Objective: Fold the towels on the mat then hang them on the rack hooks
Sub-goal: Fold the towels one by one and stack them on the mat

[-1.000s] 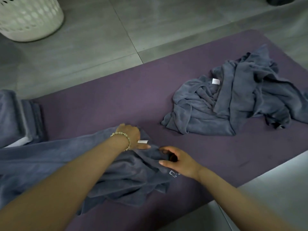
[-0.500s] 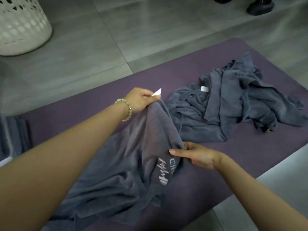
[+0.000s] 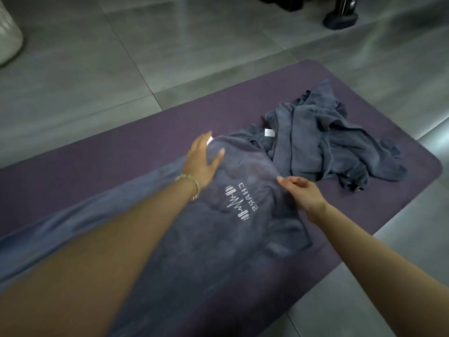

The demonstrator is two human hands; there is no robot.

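Nearest, towel (image 3: pixel 218 251) down on mat (image 3: pixel 97 164), spread from the near left of view up past the middle, logo (image 3: pixel 239 203) facing up. Half a second ago hung lifted by one corner; now lowered and laid out, still wrinkled along the right side.

On its right edge, right hand (image 3: pixel 302 194), fingers reaching left and low over the cloth. Cannot tell through the blur whether pinching the hem or only touching it.

Further up, left hand (image 3: pixel 202 162), bracelet (image 3: pixel 190 184) at the wrist, fingers straight and fanned wide, palm down on the far corner beside the white tag (image 3: pixel 209 140). No longer pinching that corner.

Reads as the end of spreading and the start of smoothing. Probably ready for a first fold after flattening the right side.

Beyond, touching the towel's far right corner, heap (image 3: pixel 328 152) of crumpled towels, unfolded, on the mat's far end.

Past the mat, tiled floor (image 3: pixel 121 69), a sliver of white basket (image 3: pixel 9 40) at far left, a dark stand foot (image 3: pixel 340 19) at the top. No rack hooks in view, so hanging well off yet.
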